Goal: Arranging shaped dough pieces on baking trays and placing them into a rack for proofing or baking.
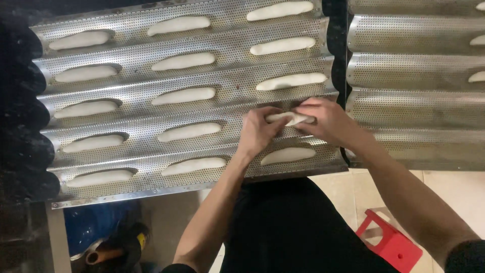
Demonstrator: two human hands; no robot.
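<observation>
A perforated, wavy metal baking tray point(232, 50) lies in front of me, its channels filled with several long white dough pieces point(184, 61). Both hands meet over the fourth channel at the tray's right side. My left hand point(258, 132) and my right hand point(328, 121) together grip one elongated dough piece point(290, 119), one hand at each end, just above the channel. Another dough piece point(288, 155) lies in the channel right below them.
A second perforated tray point(414, 101) lies to the right, with dough ends showing at its right edge. On the floor below are a red plastic stool point(391, 242) and a blue container point(101, 222) with dark tools beside it.
</observation>
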